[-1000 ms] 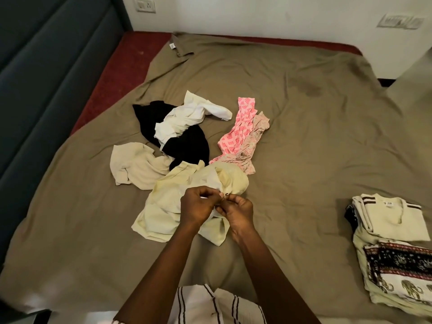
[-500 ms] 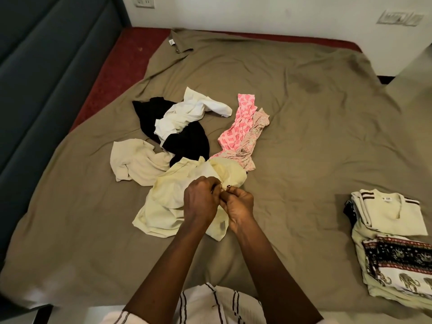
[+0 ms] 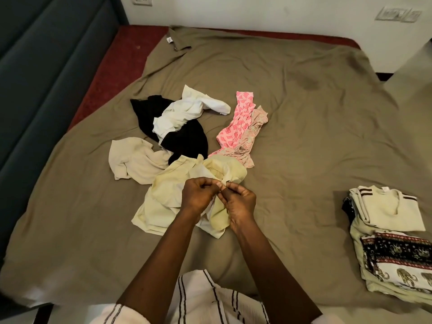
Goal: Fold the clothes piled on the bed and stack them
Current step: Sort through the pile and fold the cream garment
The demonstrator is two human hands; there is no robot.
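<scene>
Pale-yellow cloth of the garment (image 3: 161,197) looks thin, light and limp, so it will sag; it lies crumpled on the bed sheet (image 3: 304,141), at the near side of the unfolded pile (image 3: 184,141). The grip of your left hand (image 3: 198,197) and your right hand (image 3: 240,203) is closed, curled fingers pinching one bunched bit of it, hands touching. Better take it at a hem or corners, I think; open sheet lies before you, the folded stack (image 3: 388,216) well apart at right.
</scene>
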